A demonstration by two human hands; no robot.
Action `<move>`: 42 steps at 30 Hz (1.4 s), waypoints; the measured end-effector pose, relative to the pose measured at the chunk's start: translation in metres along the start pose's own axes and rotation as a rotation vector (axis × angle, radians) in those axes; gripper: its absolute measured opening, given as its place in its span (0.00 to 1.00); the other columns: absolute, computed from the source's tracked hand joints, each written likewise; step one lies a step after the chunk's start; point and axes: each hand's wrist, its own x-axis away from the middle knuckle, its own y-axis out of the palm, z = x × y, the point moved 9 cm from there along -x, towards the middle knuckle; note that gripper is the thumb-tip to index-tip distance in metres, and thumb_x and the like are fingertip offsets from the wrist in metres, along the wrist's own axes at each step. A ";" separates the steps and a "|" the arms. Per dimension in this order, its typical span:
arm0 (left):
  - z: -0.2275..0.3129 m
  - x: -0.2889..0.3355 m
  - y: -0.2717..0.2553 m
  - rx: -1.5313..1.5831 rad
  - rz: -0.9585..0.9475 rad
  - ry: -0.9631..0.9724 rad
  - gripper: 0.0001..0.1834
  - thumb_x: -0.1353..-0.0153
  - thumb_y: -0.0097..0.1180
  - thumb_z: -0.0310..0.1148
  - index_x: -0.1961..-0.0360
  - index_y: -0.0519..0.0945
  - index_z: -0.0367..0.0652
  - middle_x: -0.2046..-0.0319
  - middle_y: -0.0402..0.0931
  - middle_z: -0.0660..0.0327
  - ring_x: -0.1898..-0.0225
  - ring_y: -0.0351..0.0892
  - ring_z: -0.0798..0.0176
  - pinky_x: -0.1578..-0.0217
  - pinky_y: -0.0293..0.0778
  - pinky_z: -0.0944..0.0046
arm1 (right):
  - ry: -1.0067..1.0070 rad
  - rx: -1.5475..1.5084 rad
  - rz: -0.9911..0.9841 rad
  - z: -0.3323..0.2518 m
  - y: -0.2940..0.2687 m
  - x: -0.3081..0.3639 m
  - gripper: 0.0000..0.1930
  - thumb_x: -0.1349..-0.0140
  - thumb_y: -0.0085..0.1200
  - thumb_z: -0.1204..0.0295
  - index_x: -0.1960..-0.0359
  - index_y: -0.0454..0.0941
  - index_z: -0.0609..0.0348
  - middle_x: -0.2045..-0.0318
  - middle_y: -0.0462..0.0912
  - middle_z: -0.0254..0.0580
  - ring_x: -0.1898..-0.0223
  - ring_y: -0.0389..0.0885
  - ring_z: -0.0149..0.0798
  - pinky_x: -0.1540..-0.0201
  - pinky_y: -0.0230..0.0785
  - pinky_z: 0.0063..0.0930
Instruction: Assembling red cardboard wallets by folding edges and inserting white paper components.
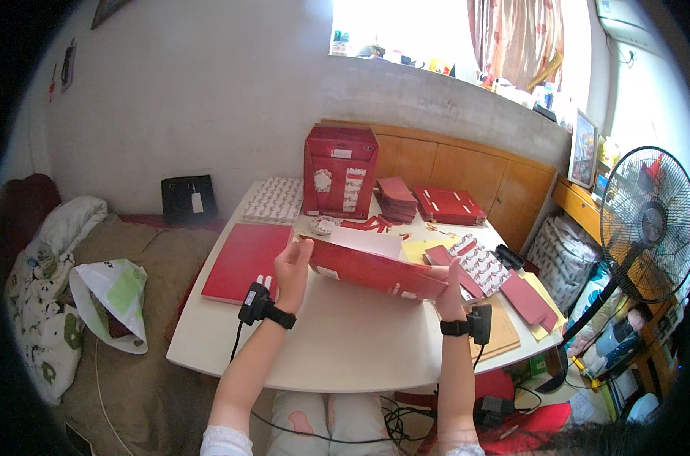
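Note:
Above the near half of the white table (322, 365), I hold a long red cardboard piece (375, 272) between both hands. Its red printed face is tilted toward me, and a white flap or inner side (367, 242) shows behind its upper edge. My left hand (292, 267) grips the left end. At the right end my right hand (449, 292) is closed, its thumb pointing up and some fingers hidden behind the cardboard. A flat red board (242, 262) lies left of my left hand. Patterned white-and-red sheets (478, 264) lie beyond my right hand.
A tall red box (339, 173) stands at the table's back, beside patterned sheets (273, 200), dark red card stacks (396, 200) and flat red pieces (451, 206). Tan cardboard (500, 334) lies at the right edge. A black fan (651, 224) stands right; a bed (155, 258) is left.

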 end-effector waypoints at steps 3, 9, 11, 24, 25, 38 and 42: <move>0.005 0.003 0.010 -0.035 -0.121 -0.067 0.10 0.36 0.61 0.34 0.71 0.79 0.39 0.74 0.77 0.69 0.72 0.73 0.77 0.72 0.68 0.74 | -0.117 0.062 0.170 -0.024 -0.004 -0.004 0.44 0.34 0.28 0.33 0.65 0.81 0.68 0.72 0.84 0.43 0.74 0.80 0.33 0.69 0.71 0.23; 0.015 0.013 0.031 0.015 -0.233 -0.068 0.06 0.38 0.62 0.28 0.68 0.81 0.36 0.73 0.79 0.68 0.69 0.76 0.77 0.70 0.71 0.73 | -0.547 0.252 0.724 -0.062 -0.034 0.022 0.17 0.29 0.47 0.58 0.68 0.75 0.61 0.69 0.79 0.40 0.66 0.76 0.32 0.61 0.69 0.26; 0.020 0.020 0.034 0.053 -0.200 -0.048 0.06 0.38 0.62 0.27 0.66 0.82 0.35 0.72 0.79 0.68 0.68 0.77 0.76 0.68 0.72 0.73 | -0.857 0.513 0.846 -0.087 -0.010 0.047 0.11 0.35 0.55 0.71 0.55 0.71 0.61 0.56 0.74 0.43 0.52 0.71 0.36 0.48 0.62 0.33; 0.016 0.068 0.072 -0.074 -0.561 0.056 0.12 0.34 0.56 0.28 0.53 0.81 0.33 0.64 0.83 0.62 0.66 0.77 0.73 0.64 0.74 0.71 | -1.159 1.175 0.127 -0.081 0.141 0.060 0.20 0.42 0.61 0.69 0.47 0.78 0.53 0.46 0.77 0.36 0.45 0.74 0.39 0.42 0.62 0.39; 0.017 0.068 0.070 -0.075 -0.558 0.053 0.12 0.34 0.56 0.28 0.53 0.81 0.33 0.64 0.83 0.62 0.66 0.77 0.73 0.64 0.74 0.71 | -1.156 1.173 0.123 -0.081 0.142 0.060 0.20 0.42 0.61 0.69 0.47 0.78 0.53 0.46 0.77 0.36 0.45 0.74 0.39 0.42 0.62 0.39; 0.026 0.070 0.070 -0.257 -0.545 0.243 0.10 0.37 0.59 0.28 0.57 0.83 0.35 0.68 0.84 0.52 0.68 0.81 0.69 0.66 0.76 0.68 | -1.141 1.095 0.083 -0.081 0.139 0.057 0.18 0.44 0.62 0.72 0.50 0.80 0.57 0.53 0.82 0.37 0.53 0.78 0.39 0.49 0.68 0.35; 0.042 0.074 0.074 -0.274 -0.514 0.374 0.08 0.39 0.60 0.28 0.60 0.83 0.36 0.72 0.82 0.51 0.76 0.80 0.63 0.71 0.73 0.66 | -1.128 1.099 0.061 -0.079 0.139 0.057 0.17 0.45 0.60 0.73 0.52 0.80 0.57 0.56 0.82 0.36 0.57 0.79 0.39 0.54 0.67 0.34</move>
